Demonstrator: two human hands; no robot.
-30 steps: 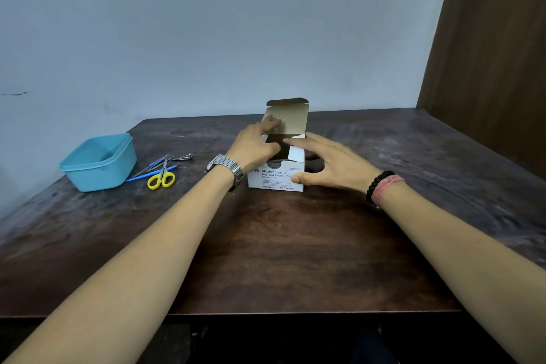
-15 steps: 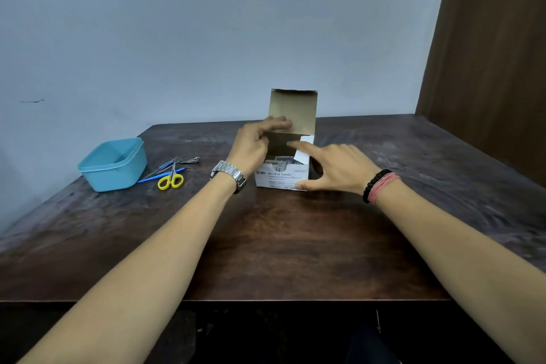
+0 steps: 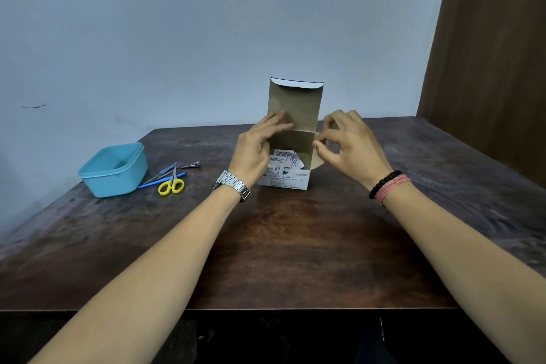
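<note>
- Table (image 3: 295, 245): dark wood filling the lower frame. It carries everything, with the work set at mid-frame where both arms reach it evenly.
- Box (image 3: 285, 181): stands at the centre of the frame on its base, printed front toward the camera and mouth facing up. Its lid (image 3: 295, 100) rises straight from the far wall, so with the lid raised the long axis runs vertically up the frame.
- Tub (image 3: 113, 183): pale blue, left of centre and well apart from the box. It looks parked there, open side up.
- Left hand (image 3: 255, 151): fingers fairly straight, laid flat against the lid's brown inside. It grips nothing and likely props the lid so it cannot fall shut.
- Right hand (image 3: 354, 145): fingers curled, thumb and fingertips pinching the side flap (image 3: 318, 161) at the box's right edge. This seems meant to fold the flap outward and clear the mouth.
- Scissors (image 3: 172, 183): yellow handles toward the camera, just beside the tub among thin tools (image 3: 165, 170).
- Swabs (image 3: 285, 161): sachets lying loose inside the open box.
</note>
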